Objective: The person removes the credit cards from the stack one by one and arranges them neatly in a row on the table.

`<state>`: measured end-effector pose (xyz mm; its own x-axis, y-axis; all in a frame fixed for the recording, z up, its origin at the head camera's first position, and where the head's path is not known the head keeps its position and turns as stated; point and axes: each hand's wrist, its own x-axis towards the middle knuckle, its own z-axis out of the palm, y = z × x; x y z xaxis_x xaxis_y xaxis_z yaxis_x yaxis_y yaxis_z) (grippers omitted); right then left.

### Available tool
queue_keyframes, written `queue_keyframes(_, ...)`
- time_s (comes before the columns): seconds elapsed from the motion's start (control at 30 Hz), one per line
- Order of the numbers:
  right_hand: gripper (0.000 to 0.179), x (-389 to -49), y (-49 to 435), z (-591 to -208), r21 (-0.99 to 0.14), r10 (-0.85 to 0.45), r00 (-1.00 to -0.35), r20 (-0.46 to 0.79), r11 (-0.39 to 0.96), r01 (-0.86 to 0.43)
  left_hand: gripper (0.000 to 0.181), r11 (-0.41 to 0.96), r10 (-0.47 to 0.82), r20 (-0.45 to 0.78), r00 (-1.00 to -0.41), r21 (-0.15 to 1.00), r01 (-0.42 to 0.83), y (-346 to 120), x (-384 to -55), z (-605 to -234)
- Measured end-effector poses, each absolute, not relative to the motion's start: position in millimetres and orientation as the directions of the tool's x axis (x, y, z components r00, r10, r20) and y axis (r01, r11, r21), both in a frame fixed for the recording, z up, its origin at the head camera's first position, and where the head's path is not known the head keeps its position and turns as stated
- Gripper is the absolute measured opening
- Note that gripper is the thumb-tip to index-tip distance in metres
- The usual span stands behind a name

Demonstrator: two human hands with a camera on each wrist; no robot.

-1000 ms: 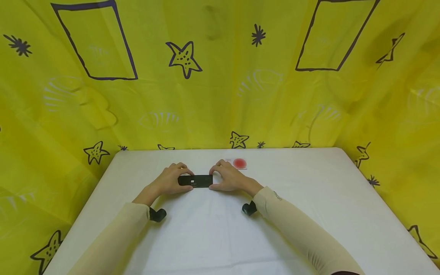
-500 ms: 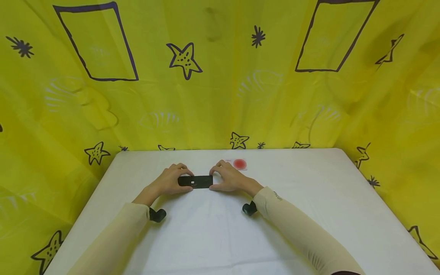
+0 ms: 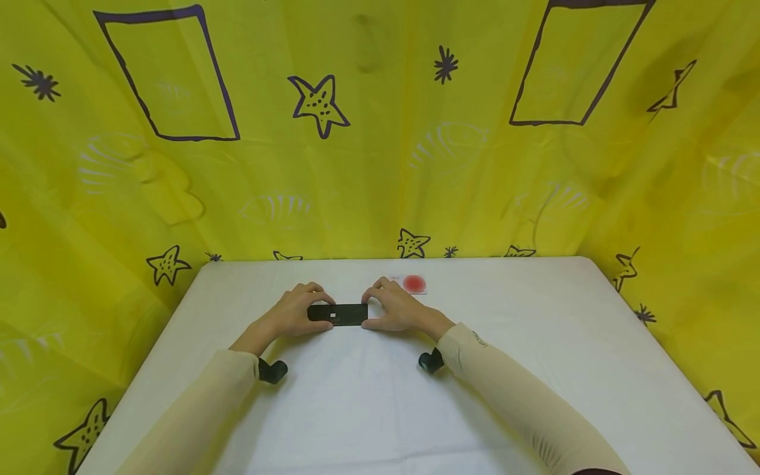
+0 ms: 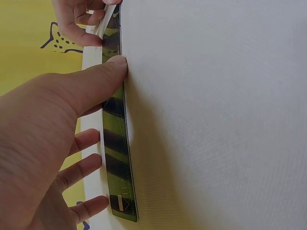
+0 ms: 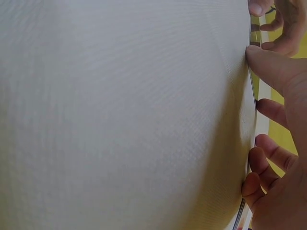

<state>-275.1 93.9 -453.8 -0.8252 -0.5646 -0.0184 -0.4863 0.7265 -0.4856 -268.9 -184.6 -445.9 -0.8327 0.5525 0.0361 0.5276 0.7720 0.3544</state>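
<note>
A glossy black card (image 3: 350, 315) with pale "VIP" lettering and a small light square lies low over the white tabletop in the head view. My left hand (image 3: 295, 310) pinches its left part, thumb on the near long edge and fingertips along the far one. At the right end my right hand (image 3: 394, 307) grips it the same way. Seen from the left wrist, the card (image 4: 117, 153) is a long shiny strip reflecting the fingers. Only a thin slice of the card (image 5: 255, 79) shows in the right wrist view.
Behind my right hand lies a pale card with a red disc (image 3: 414, 284), partly covered by the fingers. A white cloth covers the table (image 3: 368, 409). Yellow curtain (image 3: 368, 165) with starfish drawings hangs past its back and side edges.
</note>
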Motion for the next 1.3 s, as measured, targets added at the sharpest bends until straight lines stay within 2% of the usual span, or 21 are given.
queue_keyframes(0.77,0.048,-276,96,-453,-0.483,-0.576,-0.816,-0.038,0.726,-0.49,0.048,0.78,0.535,0.003,-0.845,0.383,0.495,-185,-271,-446)
queue_keyframes(1.07,0.056,-280,99,-446,-0.489,-0.592,-0.804,-0.053,0.717,-0.496,0.053,0.744,0.546,0.017,-0.837,0.449,0.495,-186,-276,-441)
queue_keyframes(1.3,0.062,-282,103,-439,-0.489,-0.624,-0.781,-0.036,0.692,-0.531,0.052,0.727,0.578,0.038,-0.815,0.43,0.535,-185,-277,-433)
